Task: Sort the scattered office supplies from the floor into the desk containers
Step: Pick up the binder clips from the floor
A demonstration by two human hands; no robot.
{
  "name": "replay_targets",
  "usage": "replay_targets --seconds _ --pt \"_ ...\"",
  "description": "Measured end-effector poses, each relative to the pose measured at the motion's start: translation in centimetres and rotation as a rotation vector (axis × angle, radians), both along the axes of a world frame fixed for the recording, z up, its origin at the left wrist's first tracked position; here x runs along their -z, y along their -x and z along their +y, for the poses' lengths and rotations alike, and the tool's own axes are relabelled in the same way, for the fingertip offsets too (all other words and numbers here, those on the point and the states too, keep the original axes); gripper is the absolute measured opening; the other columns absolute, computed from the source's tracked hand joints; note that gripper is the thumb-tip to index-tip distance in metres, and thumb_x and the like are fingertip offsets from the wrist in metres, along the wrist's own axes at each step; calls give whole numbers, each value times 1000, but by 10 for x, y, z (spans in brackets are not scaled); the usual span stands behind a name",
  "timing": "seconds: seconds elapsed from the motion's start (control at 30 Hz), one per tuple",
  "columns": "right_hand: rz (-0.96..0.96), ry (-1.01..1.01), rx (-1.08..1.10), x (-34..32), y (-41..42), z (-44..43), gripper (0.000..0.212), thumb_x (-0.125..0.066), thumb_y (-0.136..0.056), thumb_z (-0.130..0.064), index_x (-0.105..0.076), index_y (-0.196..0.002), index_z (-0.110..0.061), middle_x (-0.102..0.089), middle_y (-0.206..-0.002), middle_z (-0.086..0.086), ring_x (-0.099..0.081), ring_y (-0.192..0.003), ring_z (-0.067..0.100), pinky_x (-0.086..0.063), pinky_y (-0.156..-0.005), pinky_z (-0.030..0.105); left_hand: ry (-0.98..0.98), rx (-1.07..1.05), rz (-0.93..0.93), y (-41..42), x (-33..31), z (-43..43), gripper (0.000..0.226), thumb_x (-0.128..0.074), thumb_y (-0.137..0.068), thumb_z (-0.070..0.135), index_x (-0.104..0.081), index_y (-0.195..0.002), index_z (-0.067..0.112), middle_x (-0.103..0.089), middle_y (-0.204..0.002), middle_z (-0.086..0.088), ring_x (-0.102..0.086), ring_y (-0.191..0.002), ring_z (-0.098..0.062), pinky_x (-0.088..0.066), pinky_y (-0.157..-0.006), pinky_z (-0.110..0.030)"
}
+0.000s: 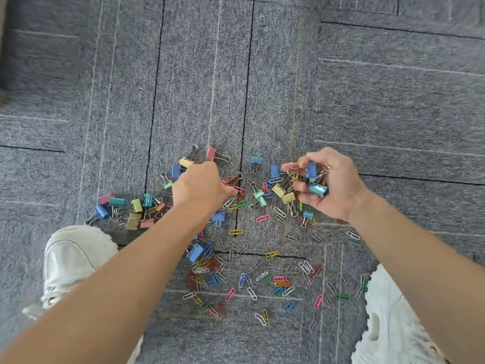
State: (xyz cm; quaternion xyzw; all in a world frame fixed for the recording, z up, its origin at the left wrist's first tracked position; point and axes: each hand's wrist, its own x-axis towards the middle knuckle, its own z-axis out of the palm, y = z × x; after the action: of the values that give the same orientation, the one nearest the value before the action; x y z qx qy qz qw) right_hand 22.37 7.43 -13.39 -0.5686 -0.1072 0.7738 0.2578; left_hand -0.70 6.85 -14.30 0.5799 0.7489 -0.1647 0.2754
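Nearest, a pale shoe (76, 256) stands at the left, beside loose coloured paper clips (280, 282) strewn over the grey carpet (288, 74). Just beyond them, coloured binder clips (131, 208) lie in a band across the carpet. The left hand (199, 186) reaches palm-down into this band, its fingers curled out of sight, so whether it holds anything cannot be told. Level with it, the right hand (333, 185) is cupped palm-up above the floor, fingers curled round a held bunch (315, 179) of blue and teal binder clips.
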Motion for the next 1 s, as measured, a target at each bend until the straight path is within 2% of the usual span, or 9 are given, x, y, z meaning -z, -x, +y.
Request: replay_targets --seconds 0.1,0.17,0.33,0.47,0.57,0.67,0.77,0.83,1.0 --pt "-165 24 -108 4 3 1 10 -61 -94 -21 -60 -95 -11 -72 -102 6 -50 -59 14 -31 -45 23 38 -45 -31 0 4 2 51 -77 -76 56 -66 -87 7 -64 -77 -6 -65 -77 -27 -51 -64 -34" --pt "-287 -26 -166 6 8 1 4 -61 -96 -13 -59 -92 -12 -74 -103 6 -49 -56 14 -32 -46 25 30 -35 -80 3 8 1 43 -76 -79 48 -65 -83 7 -66 -77 -8 -66 -77 -27 -57 -68 -37" --pt "-954 -540 -698 11 21 4 20 -54 -99 -12 -70 -105 -23 -71 -94 -4 -47 -41 0 -37 -41 16 -110 -168 -380 5 8 -5 19 -62 -78 23 -53 -65 12 -58 -62 -2 -54 -57 -21 -56 -61 -37" --pt "-1388 -756 -1013 12 33 -1 21 -58 -97 -18 -67 -115 -24 -63 -106 -3 -65 -72 20 -45 -59 28 -8 -577 -791 -2 0 5 10 -60 -80 9 -52 -74 10 -68 -65 -2 -56 -61 -29 -45 -57 -32" --pt "-1407 -762 -1186 15 40 -5 21 -52 -98 -13 -60 -116 -19 -49 -103 0 -55 -64 20 -39 -56 31 99 -877 -1069 -8 -7 11 12 -52 -85 -5 -49 -83 7 -72 -77 -13 -48 -53 -17 -40 -49 -28" --pt "-1421 -819 -1226 16 39 -7 17 -51 -98 -13 -56 -114 -15 -35 -97 1 -44 -60 16 -37 -54 31 186 -1055 -1180 -14 -15 13 15 -45 -88 -6 -51 -96 6 -63 -76 -14 -50 -52 -14 -45 -48 -25" --pt "-1382 -840 -1235 18 34 -6 14 -54 -98 -11 -54 -112 -10 -39 -103 4 -46 -61 15 -46 -56 30 247 -1147 -1267 -14 -15 14 34 -38 -88 -6 -57 -114 7 -58 -75 -12 -56 -55 -17 -51 -52 -27" --pt "-1330 -816 -1216 18 32 -3 15 -52 -99 -12 -52 -113 -8 -39 -110 6 -52 -62 17 -54 -61 33 286 -1169 -1305 -14 -15 16 36 -37 -86 -6 -59 -113 6 -58 -82 -12 -59 -61 -19 -52 -53 -28" --pt "-1200 -981 -1049 13 18 -3 17 -56 -95 -21 -56 -105 -7 -49 -109 4 -56 -66 19 -46 -57 26 302 -1151 -1333 -19 -14 23 33 -34 -81 -12 -47 -97 13 -60 -89 -14 -60 -64 -21 -47 -53 -26"
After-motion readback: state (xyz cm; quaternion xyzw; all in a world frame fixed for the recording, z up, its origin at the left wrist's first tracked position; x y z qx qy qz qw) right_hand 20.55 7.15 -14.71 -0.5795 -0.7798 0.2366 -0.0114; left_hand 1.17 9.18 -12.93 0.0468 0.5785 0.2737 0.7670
